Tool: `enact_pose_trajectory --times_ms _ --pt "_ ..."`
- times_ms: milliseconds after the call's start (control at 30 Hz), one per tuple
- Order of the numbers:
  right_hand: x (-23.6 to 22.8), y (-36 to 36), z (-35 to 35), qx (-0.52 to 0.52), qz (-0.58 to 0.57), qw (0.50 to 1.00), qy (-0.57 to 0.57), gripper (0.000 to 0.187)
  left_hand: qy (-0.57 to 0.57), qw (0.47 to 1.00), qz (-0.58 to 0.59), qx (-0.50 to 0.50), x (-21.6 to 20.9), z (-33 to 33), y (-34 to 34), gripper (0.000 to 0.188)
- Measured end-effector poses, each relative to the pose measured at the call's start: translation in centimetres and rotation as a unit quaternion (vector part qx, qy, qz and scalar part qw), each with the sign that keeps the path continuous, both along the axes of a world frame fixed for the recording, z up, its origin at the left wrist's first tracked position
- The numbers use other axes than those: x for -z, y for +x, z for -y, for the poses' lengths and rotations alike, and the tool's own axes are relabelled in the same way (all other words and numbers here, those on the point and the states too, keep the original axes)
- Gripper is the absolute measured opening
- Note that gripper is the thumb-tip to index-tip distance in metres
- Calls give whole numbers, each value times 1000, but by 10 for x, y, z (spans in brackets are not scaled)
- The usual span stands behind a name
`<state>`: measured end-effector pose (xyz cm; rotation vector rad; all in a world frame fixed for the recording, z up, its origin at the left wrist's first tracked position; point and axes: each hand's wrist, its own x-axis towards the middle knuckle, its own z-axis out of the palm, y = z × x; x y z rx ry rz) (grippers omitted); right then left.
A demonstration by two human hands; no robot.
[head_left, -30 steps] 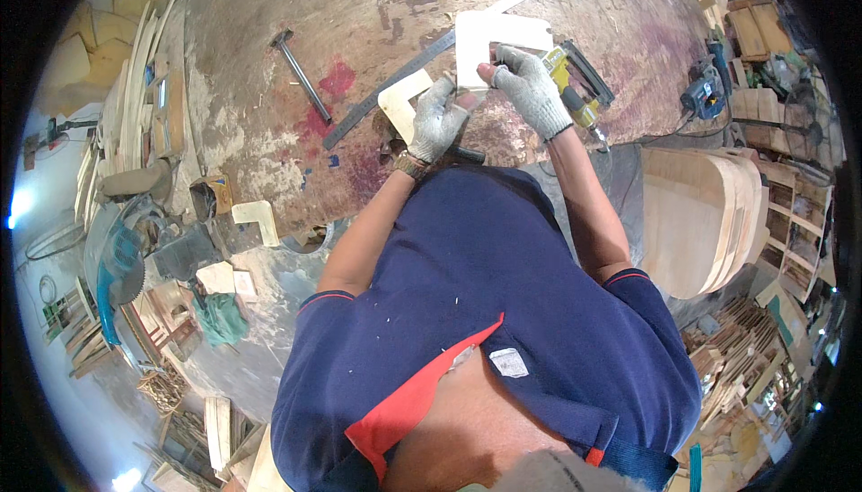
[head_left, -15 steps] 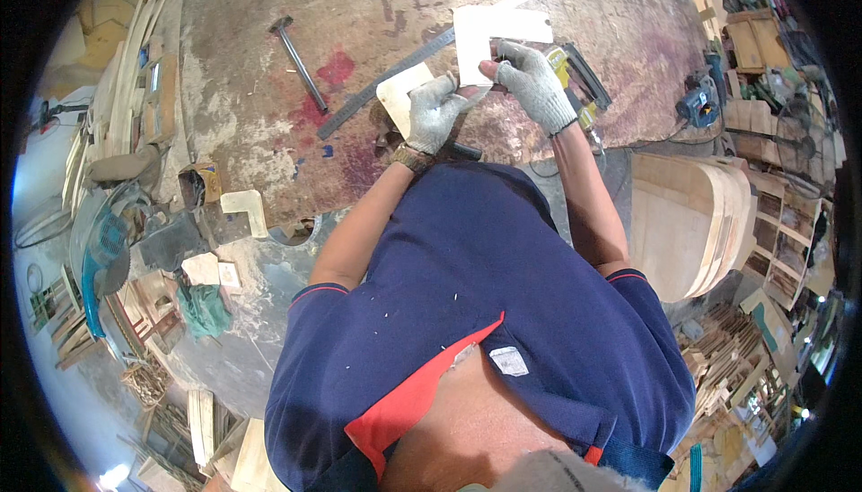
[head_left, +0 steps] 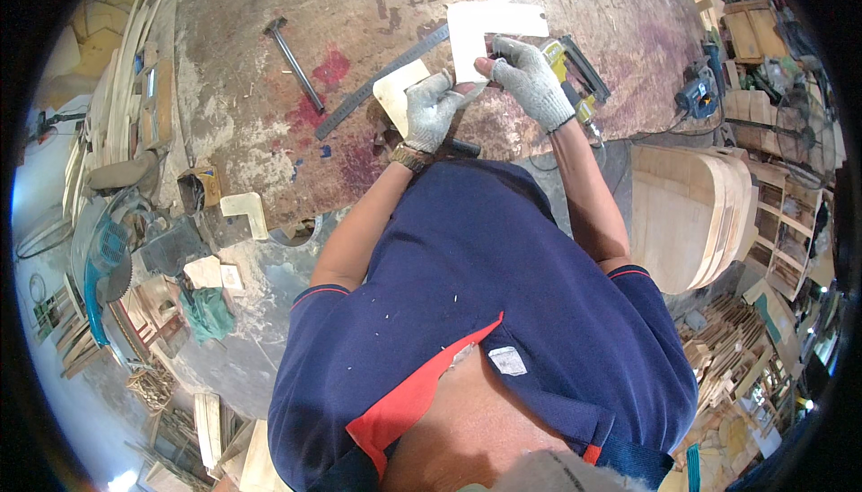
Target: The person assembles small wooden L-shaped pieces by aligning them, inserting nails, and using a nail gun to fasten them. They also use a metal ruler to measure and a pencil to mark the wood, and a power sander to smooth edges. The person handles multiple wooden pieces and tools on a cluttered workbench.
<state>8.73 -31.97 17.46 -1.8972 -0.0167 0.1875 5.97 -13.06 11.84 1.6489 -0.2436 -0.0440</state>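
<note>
An L-shaped pale wooden piece (head_left: 468, 34) is held up over the workbench. My left hand (head_left: 431, 113), in a grey knit glove, pinches its lower end between thumb and fingers. My right hand (head_left: 528, 82), gloved likewise, grips the same piece near its inner corner, thumb on the face. Beside my left hand lies a second pale piece (head_left: 392, 93) with a rounded corner, partly hidden by the glove. A long metal ruler (head_left: 381, 81) runs diagonally beneath the pieces. Just right of my right hand is a yellow and black nail gun (head_left: 575, 74).
A hammer (head_left: 294, 65) rests on the stained workbench (head_left: 242, 124), left of the ruler. At the near left edge are an L-shaped piece (head_left: 248, 212) and a small box (head_left: 199, 188). A blue power tool (head_left: 697, 95) sits right; stacked curved panels (head_left: 687, 214) stand beside the bench.
The L-shaped piece and both hands stay nearly in place, with a slight tilt of the piece. My hold on it is unchanged.
</note>
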Motion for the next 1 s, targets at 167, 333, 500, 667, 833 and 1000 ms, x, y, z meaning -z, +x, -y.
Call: enact_pose_trajectory --times_ms 167,333,500,667,833,1000 --pt "-7 -4 -1 13 -6 1000 -9 27 -23 1000 1 9 5 -1 2 6" --pt "-15 -5 -2 9 -23 999 -40 27 -14 999 -33 3 -3 -1 0 6" --pt "-15 -4 -3 13 -25 999 -30 28 -4 1000 9 6 -7 -2 0 6" --pt "-19 -5 -4 6 5 998 -61 32 0 1000 6 9 -1 -2 1 6" --pt "-23 -3 -5 4 -11 997 -71 33 -78 991 -84 -71 -10 5 0 19" --pt "-16 0 -2 0 -16 998 -61 36 -93 964 -223 -110 -42 -12 6 30"
